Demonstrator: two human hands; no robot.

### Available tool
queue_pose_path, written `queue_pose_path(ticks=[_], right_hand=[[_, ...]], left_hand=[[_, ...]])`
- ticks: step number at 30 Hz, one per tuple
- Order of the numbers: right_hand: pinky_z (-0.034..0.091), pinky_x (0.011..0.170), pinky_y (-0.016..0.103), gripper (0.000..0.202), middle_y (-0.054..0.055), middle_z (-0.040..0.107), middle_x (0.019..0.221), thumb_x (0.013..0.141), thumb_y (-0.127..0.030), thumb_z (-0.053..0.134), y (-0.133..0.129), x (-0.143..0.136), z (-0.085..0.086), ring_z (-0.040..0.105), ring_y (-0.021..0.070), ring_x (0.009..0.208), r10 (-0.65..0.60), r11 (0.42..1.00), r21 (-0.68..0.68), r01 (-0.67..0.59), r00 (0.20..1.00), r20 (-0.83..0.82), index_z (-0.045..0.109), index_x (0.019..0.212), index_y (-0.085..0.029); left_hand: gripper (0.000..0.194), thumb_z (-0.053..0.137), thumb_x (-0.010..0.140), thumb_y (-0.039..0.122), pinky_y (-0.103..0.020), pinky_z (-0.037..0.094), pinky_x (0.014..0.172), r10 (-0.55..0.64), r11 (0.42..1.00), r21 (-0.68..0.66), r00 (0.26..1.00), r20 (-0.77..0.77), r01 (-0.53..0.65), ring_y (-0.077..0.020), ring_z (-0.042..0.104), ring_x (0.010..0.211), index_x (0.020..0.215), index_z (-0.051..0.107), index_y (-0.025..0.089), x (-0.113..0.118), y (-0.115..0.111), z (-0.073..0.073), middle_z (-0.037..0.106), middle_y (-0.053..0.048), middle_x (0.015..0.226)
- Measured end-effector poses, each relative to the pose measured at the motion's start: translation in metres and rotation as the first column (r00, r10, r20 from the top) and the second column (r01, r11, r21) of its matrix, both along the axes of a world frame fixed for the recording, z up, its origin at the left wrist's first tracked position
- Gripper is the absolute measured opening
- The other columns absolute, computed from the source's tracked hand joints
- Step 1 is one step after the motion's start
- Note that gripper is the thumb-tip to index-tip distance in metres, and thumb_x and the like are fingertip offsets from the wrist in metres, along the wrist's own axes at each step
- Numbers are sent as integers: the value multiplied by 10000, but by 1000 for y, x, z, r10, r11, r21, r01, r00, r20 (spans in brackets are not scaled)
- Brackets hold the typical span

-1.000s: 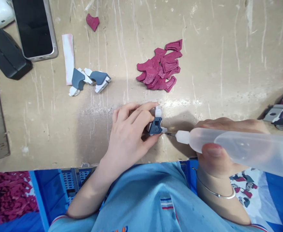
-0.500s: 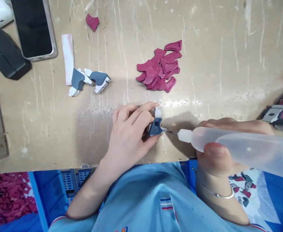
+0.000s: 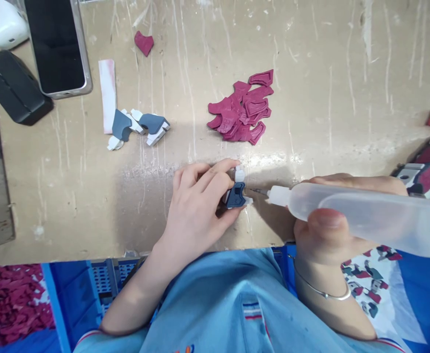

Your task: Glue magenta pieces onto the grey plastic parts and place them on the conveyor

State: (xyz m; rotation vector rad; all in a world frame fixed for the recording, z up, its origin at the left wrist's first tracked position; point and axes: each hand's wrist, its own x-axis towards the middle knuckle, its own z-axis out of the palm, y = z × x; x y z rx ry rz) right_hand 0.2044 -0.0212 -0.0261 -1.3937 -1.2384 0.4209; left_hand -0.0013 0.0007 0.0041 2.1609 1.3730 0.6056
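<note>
My left hand (image 3: 200,206) is closed around a small dark-blue and white plastic part (image 3: 234,194), holding it at the tabletop between thumb and fingers. Some of the part is hidden under the fingers. In my right hand (image 3: 327,230) lies a translucent squeeze bottle (image 3: 369,215) with a white cap and a thin needle tip. The tip points left, at the right edge of the blue part; whether it touches cannot be made out. Beyond my hands sits a pile of maroon plastic pieces (image 3: 240,108). Two assembled blue and white parts (image 3: 152,123) rest to the left.
One maroon piece (image 3: 144,43) and a white strip (image 3: 107,95) lie further back. At the far left are a phone (image 3: 58,46), a black box (image 3: 15,88) and a white case (image 3: 2,22). Grey and maroon assemblies (image 3: 426,169) stand at right. Blue bins (image 3: 71,299) sit below the table edge.
The bottle's needle tip has moved slightly up along the right side of the blue part. My left hand keeps its hold, and the view has shifted a little.
</note>
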Motion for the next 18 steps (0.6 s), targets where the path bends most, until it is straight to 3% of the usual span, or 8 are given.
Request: queue_pose_path(ticks=[3,8,13,18], right_hand=[[492,478,295,395,-7,613,654,868,-577,840,9,-7,5,609,151,544,26,984,172,-40,996,83,712,810,-209],[549,481,288,352,4,675,696,914,-552,801,12,-10,7,661,164,573,41,982,172,-73,983,181,737,843,-213],[550,515,309,315,-1,707,791,899,-492,845,6,-3,0,672,178,627,32,976,206,-68,985,171,756,1072,-244],[566,566,325,299,-12,722,826,904,-513,835,-3,-7,-1,694,193,671,53,986,152,-75,988,142,749,1071,-280]], left_hand=[[195,804,910,220,-459,464,1053,-1,1000,-9,1000,-6,1,-291,654,1164,983,625,240,0,0,1,769,-63,1421],[161,786,931,233,-460,481,1043,-2,1000,-8,1000,-1,2,-288,652,1159,989,636,246,0,0,1,767,-55,1430],[150,784,943,243,-474,484,1051,-5,1000,-6,1000,14,5,-290,653,1156,978,638,243,-1,0,-1,761,-62,1441],[176,773,936,201,-495,505,1028,-14,1000,5,1000,15,14,-299,664,1149,983,608,245,-1,1,-1,762,-72,1434]])
